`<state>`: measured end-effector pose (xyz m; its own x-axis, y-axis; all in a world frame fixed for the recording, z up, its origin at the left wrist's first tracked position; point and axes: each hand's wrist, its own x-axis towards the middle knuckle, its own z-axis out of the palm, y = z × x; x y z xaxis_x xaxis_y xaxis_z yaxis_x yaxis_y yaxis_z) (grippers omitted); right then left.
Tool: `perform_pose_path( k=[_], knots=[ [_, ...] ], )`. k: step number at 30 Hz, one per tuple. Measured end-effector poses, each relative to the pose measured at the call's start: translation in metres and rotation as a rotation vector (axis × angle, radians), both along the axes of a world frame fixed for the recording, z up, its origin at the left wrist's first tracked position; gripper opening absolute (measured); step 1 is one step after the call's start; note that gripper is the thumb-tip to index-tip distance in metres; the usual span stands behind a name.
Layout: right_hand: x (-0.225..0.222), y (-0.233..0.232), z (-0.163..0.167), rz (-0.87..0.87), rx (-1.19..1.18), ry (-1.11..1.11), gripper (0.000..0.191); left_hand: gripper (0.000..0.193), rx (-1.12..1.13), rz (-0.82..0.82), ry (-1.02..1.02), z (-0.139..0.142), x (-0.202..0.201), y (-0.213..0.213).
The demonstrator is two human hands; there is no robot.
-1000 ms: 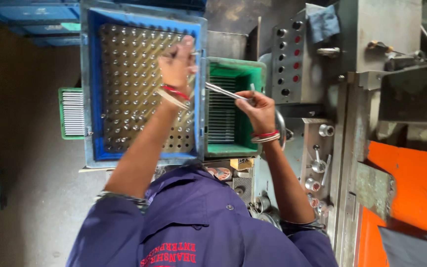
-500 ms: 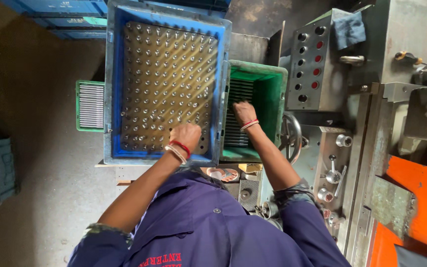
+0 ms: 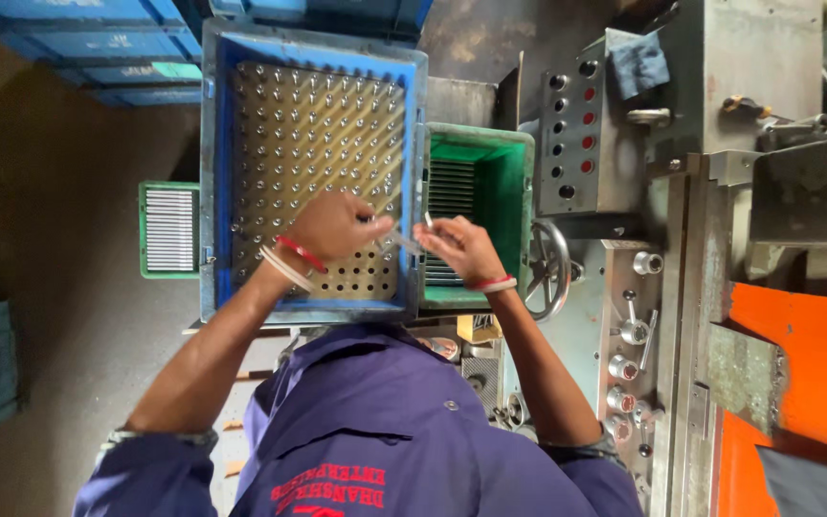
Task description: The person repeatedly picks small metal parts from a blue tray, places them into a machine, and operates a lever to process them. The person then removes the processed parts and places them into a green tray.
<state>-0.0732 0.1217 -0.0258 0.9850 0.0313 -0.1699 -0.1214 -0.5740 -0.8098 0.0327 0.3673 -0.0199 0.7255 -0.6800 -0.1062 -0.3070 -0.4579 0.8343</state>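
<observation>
The thin metal rods [image 3: 396, 239] are mostly hidden between the hands, above the blue crate's [image 3: 214, 172] right rim. The left hand [image 3: 335, 228] fingers clench one end; the right hand [image 3: 461, 251] fingers pinch the other. The green crate [image 3: 507, 191] stands just right, a green ribbed tray [image 3: 169, 230] left.

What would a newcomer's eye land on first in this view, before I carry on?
Probably the blue crate at top centre, its perforated tray studded with rows of upright metal pins. Just below its middle, the left hand and right hand meet over the crate's right edge, holding thin metal rods between them. The green bin beside it and the orange panel at lower right also stand out.
</observation>
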Motion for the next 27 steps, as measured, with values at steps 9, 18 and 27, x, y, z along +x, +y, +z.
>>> perform_pose_path(
  k=[9, 18, 27],
  knots=[
    [-0.070, -0.003, 0.077, -0.146, -0.283, -0.159, 0.024, 0.038, -0.777, 0.276, 1.081, -0.058, 0.006, -0.088],
    [-0.129, -0.009, 0.096, -0.351, -0.473, -0.269, 0.022, 0.019, -0.580, 0.138, 1.390, -0.033, -0.029, -0.148],
    [-0.162, 0.019, 0.089, -0.511, -0.615, -0.348, 0.017, 0.021, -0.708, 0.086, 1.660, -0.043, -0.076, -0.193]
  ],
)
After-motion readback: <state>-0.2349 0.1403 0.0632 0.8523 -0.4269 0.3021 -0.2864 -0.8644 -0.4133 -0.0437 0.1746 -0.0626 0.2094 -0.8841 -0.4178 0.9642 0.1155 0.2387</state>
